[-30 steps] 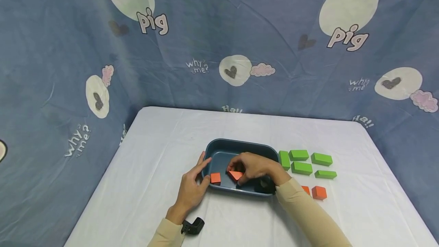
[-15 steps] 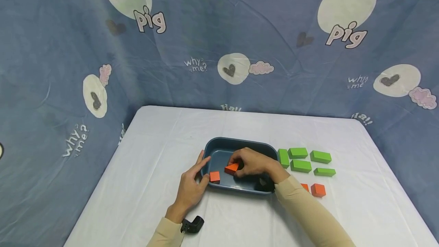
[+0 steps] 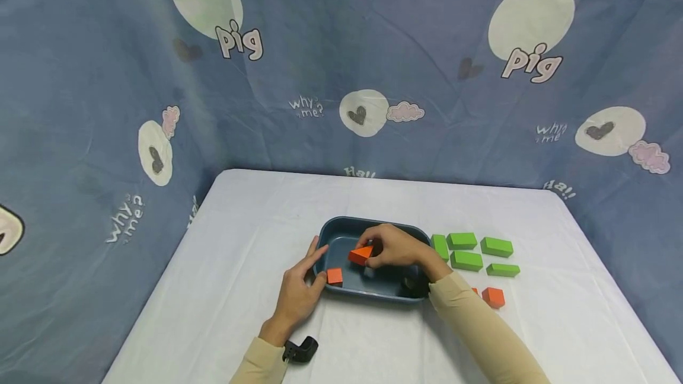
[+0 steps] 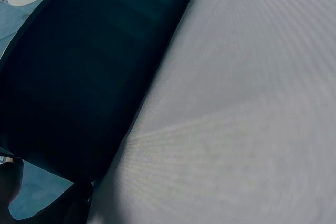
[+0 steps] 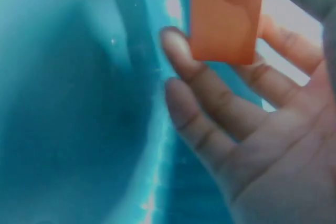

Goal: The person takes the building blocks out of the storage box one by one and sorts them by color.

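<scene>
My right hand (image 3: 395, 246) pinches an orange triangular block (image 3: 360, 255) between thumb and fingers, over the inside of a dark blue tray (image 3: 368, 296). The right wrist view shows the thumb at the upper end of this block (image 5: 224, 22), with the fingers behind it. An orange cube (image 3: 334, 276) sits in the tray's near left corner. At the left end, my left hand (image 3: 299, 290) rests on the tray rim, fingers extended and thumb close to the cube. The left wrist view holds mostly the dark tray wall (image 4: 79, 66); little of the hand shows there.
Several green blocks (image 3: 466, 261) lie on the white cloth right of the tray. Nearer stands an orange cube (image 3: 493, 297), with another orange piece (image 3: 475, 291) partly behind the right sleeve. A patterned blue curtain (image 3: 299, 147) borders the table's back and sides.
My right hand has shifted a little toward the tray's back, and the orange triangular block has turned and moved with it. My left hand stays at the rim.
</scene>
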{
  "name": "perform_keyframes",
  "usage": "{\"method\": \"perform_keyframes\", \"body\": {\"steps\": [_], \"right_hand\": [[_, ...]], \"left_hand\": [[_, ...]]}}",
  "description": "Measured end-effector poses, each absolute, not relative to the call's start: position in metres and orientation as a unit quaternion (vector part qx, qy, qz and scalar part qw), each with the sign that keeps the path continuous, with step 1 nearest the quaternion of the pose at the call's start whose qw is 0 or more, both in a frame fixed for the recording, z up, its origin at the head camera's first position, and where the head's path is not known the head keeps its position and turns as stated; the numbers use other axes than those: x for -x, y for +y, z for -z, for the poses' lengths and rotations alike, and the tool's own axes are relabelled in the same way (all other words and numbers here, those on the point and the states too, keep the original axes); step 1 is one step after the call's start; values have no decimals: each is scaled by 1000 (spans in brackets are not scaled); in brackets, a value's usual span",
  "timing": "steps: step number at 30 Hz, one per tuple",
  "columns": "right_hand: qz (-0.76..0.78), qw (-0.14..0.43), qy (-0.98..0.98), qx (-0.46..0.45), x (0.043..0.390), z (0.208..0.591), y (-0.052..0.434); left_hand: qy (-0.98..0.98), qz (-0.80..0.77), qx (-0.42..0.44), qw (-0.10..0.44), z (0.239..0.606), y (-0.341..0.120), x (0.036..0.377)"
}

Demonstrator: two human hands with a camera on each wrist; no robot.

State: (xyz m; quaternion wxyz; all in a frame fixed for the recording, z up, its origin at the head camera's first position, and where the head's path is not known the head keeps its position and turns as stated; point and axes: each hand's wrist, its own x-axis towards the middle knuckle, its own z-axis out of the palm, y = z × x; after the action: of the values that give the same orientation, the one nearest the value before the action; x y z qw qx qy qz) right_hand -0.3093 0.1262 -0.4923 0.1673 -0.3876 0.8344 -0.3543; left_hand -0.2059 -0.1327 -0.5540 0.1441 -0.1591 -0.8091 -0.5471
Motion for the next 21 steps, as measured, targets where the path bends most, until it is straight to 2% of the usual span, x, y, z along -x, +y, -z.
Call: {"method": "perform_keyframes", "body": {"steps": [17,21], "right_hand": [[476,164,788,356,297,458,156],[470,144,797,351,293,450,168]], "left_hand": [[-808,540,163,169,553,-130,205],[-811,536,162,169,554,-130,205]]}}
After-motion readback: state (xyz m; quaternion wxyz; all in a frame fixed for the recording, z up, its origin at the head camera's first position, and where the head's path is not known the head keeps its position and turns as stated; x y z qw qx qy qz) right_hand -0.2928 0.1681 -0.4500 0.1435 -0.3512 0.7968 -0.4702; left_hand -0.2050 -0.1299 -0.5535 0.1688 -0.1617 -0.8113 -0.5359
